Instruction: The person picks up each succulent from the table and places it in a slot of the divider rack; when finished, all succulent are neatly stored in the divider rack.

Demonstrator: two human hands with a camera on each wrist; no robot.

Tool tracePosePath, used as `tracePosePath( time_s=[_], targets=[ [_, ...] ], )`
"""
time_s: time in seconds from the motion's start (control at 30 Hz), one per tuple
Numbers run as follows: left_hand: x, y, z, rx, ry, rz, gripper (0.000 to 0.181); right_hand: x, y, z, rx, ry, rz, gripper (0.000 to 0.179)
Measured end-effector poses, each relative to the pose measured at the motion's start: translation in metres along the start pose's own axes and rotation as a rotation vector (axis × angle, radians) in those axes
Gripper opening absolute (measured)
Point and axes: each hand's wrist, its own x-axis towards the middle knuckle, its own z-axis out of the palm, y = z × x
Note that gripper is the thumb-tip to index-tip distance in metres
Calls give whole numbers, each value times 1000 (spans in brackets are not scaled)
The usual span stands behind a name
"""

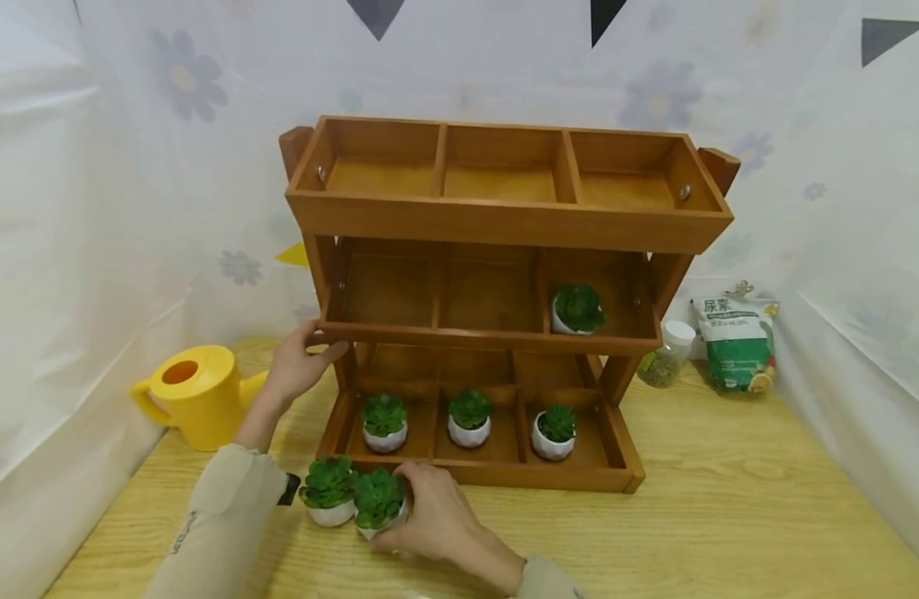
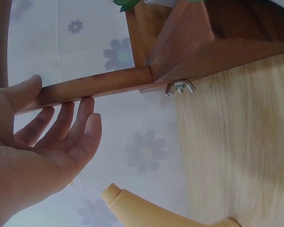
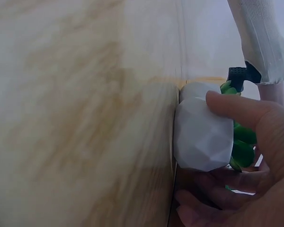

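Note:
My right hand [image 1: 435,514] holds a potted succulent [image 1: 379,501] in front of the wooden shelf, thumb and fingers around its white faceted pot [image 3: 203,135]. Right beside it stands another potted succulent [image 1: 329,491]. At the left side of the three-tier wooden plant shelf [image 1: 504,229], my left hand [image 1: 298,366] grips the side post [image 2: 97,85], thumb on one face and fingertips on the other. Potted succulents sit in the bottom tier: one at left [image 1: 385,422], one in the middle [image 1: 470,418], one at right [image 1: 554,432]. Another succulent [image 1: 576,309] occupies the middle tier's right compartment.
A yellow watering can [image 1: 205,399] stands left of the shelf, close to my left forearm. To the right are a clear jar with a white lid [image 1: 667,356] and a green-and-white bag [image 1: 736,343]. A wing nut [image 2: 181,87] sticks out from the shelf's side.

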Motion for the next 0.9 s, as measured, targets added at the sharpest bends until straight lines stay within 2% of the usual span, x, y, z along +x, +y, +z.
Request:
tracePosePath(
  time_s=[0.13,0.4,0.57,0.9],
  targets=[
    [0,-1,0,2,2,3,55,-1,1,-4,18,-9,10,54],
    [2,-2,1,1,5,7,54,-5,5,-15,219,-76,78,44],
    [3,-5,0,1,4,10,55,-6,6,-26,315,-82,100,43],
    [3,-5,1,10,7,5,55,-3,2,-76,466,-71,144,45]
  ],
)
